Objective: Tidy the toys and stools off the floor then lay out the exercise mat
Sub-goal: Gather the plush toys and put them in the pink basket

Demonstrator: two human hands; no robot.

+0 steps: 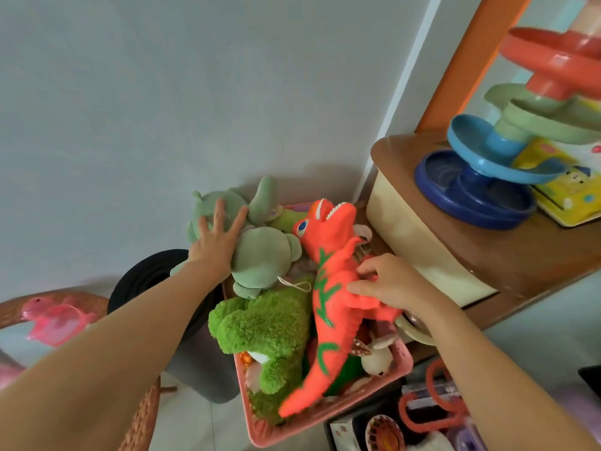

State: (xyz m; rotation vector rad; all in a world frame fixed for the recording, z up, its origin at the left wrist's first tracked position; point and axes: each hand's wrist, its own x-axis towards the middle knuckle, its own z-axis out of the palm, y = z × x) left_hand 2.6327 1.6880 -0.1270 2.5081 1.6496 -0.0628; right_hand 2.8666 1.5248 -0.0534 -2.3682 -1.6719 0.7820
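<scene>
- Both forearms reached from the lower frame toward a pink basket (328, 415) heaped with toys.
- Left hand (217, 240) lay spread, fingers straight, pressing on a pale green plush (263, 258).
- Right hand (388, 281) curled its fingers onto the orange dinosaur (331, 288), which lay across the basket beside a fuzzy green plush (270, 330).
- A rolled dark mat (146, 281) stood just left of the basket.

Overfull basket (401, 361) between cabinet (422, 229), bin (195, 359)
</scene>
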